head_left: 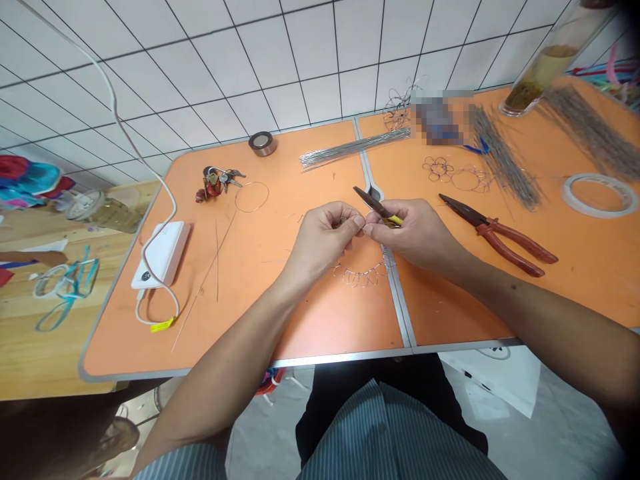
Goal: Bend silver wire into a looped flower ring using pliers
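Note:
My left hand is closed, pinching a thin wire loop of a looped wire piece that hangs from my fingers down onto the orange table. My right hand is closed round small yellow-handled pliers, whose dark jaws point up and left just above my left fingertips. The two hands touch at the fingertips over the seam between the two tables.
Red-handled pliers lie right of my right hand. A bundle of straight wires, wire flower shapes, a tape roll, a wire ring, keys and a white power bank with cable are on the tables.

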A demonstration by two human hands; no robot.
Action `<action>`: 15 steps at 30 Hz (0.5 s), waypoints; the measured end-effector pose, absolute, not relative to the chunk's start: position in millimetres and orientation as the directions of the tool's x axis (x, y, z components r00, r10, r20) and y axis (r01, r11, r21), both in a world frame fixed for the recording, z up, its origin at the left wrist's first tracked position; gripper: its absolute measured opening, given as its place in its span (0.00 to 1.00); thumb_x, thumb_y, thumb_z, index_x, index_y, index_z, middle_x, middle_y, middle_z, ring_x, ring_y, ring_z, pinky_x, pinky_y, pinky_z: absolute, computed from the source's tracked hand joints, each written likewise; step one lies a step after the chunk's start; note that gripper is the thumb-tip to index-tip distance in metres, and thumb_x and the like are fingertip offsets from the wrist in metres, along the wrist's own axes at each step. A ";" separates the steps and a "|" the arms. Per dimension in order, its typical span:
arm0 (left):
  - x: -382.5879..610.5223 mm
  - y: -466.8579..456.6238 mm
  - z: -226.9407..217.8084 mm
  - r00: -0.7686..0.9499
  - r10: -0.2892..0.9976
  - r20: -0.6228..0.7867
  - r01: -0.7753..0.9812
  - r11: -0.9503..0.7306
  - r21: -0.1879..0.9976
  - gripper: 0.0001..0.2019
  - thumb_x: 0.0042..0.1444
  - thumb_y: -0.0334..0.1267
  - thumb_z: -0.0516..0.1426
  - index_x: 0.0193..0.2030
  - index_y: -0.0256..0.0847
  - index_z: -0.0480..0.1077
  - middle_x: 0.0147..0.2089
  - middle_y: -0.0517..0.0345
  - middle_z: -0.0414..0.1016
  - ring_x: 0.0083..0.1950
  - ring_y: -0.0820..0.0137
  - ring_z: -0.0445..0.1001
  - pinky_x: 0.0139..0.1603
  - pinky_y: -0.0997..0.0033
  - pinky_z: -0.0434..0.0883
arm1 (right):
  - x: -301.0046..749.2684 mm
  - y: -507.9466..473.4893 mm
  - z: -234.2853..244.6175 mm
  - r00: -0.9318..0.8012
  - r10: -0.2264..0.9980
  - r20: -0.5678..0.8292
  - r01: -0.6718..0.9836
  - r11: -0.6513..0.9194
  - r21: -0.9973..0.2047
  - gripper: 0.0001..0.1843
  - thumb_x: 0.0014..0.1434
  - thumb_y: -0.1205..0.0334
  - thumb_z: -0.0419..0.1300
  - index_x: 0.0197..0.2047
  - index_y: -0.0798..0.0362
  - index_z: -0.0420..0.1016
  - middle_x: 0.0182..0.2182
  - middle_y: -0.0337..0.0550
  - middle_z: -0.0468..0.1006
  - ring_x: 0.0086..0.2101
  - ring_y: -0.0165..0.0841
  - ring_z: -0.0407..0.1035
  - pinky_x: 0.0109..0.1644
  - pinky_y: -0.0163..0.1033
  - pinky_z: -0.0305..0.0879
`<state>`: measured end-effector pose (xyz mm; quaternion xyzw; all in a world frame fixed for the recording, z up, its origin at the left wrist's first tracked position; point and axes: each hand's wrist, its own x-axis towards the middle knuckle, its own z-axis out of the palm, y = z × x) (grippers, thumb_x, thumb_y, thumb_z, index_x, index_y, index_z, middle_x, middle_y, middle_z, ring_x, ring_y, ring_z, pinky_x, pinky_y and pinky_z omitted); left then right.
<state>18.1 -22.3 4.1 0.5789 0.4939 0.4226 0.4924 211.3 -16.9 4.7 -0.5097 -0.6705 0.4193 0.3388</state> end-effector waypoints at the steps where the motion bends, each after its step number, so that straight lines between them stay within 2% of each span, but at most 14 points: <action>1: 18.7 -22.9 4.3 0.155 0.988 0.006 0.161 -0.031 0.986 0.10 0.63 0.40 0.67 0.32 0.41 0.78 0.28 0.59 0.78 0.25 0.75 0.69 0.23 0.73 0.63 | 211.2 -16.9 4.6 -0.254 0.967 0.027 0.396 0.130 -0.909 0.06 0.59 0.58 0.67 0.33 0.50 0.79 0.25 0.34 0.67 0.27 0.29 0.57 0.32 0.40 0.50; 8: 20.9 -24.6 2.3 0.140 0.990 -0.010 0.170 -0.014 0.985 0.08 0.63 0.38 0.65 0.32 0.41 0.77 0.29 0.60 0.77 0.24 0.76 0.67 0.21 0.74 0.61 | 211.3 -16.9 3.5 -0.253 0.967 0.020 0.361 0.113 -0.926 0.06 0.59 0.59 0.67 0.32 0.52 0.78 0.25 0.33 0.66 0.27 0.28 0.56 0.31 0.39 0.48; 15: 22.5 -22.6 -4.6 0.100 0.994 0.033 0.095 -0.043 0.995 0.08 0.63 0.38 0.65 0.32 0.41 0.80 0.28 0.61 0.74 0.23 0.77 0.64 0.22 0.73 0.61 | 209.6 -15.4 1.0 -0.237 0.971 0.005 0.346 0.090 -0.934 0.08 0.60 0.56 0.68 0.34 0.51 0.79 0.24 0.33 0.66 0.25 0.28 0.56 0.31 0.40 0.47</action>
